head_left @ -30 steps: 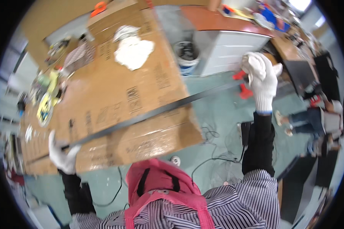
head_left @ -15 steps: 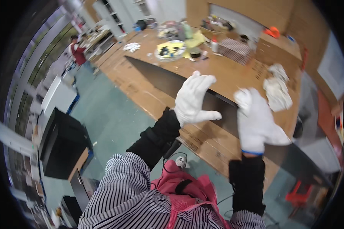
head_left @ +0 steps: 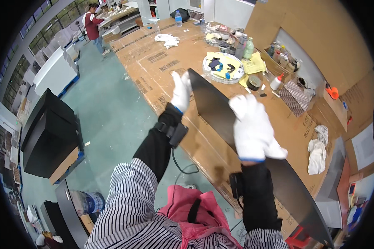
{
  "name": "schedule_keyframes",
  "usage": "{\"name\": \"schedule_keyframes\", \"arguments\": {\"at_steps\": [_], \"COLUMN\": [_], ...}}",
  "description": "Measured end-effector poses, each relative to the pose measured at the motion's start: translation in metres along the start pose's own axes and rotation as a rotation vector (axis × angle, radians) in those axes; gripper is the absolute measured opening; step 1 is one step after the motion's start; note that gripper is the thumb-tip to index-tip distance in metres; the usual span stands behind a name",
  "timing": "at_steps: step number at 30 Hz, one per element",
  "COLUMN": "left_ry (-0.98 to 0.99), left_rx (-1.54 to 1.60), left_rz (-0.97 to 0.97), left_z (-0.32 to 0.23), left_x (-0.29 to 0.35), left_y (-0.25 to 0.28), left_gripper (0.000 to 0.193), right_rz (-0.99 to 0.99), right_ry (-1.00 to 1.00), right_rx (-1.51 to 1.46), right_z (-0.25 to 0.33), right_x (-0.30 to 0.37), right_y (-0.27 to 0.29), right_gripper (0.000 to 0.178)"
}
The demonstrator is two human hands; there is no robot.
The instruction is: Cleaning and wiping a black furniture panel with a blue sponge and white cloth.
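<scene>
Over the desk [head_left: 162, 66], both hands in white gloves on a long dark panel [head_left: 214, 106]. Panel runs diagonally from mid-desk down toward lower right, past the desk edge, tilted w/ one long edge up.

L hand [head_left: 181, 91]: at the far end of panel, fingers up along its left edge, wrapped on it. Can't tell how far the thumb goes round. R hand [head_left: 253, 128]: nearer mid-panel, palm flat on the face, fingers together, thumb up over the top edge. Both wrists carry small black boxes w/ cable.

Desk is covered w/ flattened cardboard. Round tray [head_left: 222, 68] w/ yellow sheet + small dark bits sits just beyond the panel's far end. Bottles [head_left: 248, 47] behind it, tape roll [head_left: 253, 82] near tray, white rags [head_left: 318, 149] at right, well apart from hands. Another rag [head_left: 167, 39] far left on desk.

Floor [head_left: 108, 112] green; black cabinets [head_left: 50, 133] at left. Another person [head_left: 93, 20] stands far back at another bench.
</scene>
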State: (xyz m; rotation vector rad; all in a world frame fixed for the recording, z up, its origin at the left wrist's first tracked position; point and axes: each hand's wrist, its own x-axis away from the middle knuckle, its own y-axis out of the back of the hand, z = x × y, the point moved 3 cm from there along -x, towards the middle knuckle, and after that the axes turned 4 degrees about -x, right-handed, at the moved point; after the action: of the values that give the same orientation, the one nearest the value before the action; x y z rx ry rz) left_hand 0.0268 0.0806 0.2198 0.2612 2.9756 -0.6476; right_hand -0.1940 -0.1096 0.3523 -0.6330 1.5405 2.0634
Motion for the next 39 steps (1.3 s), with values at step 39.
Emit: {"name": "schedule_keyframes", "arguments": {"at_steps": [39], "left_ry": [0.071], "left_rx": [0.053], "left_rz": [-0.096], "left_z": [0.019], "left_x": [-0.019], "left_y": [-0.050], "left_gripper": [0.089], "right_rz": [-0.126], "right_ry": [0.273], "right_rx": [-0.111], "right_z": [0.031], "right_x": [-0.122], "right_y": [-0.145], "right_gripper": [0.036]}}
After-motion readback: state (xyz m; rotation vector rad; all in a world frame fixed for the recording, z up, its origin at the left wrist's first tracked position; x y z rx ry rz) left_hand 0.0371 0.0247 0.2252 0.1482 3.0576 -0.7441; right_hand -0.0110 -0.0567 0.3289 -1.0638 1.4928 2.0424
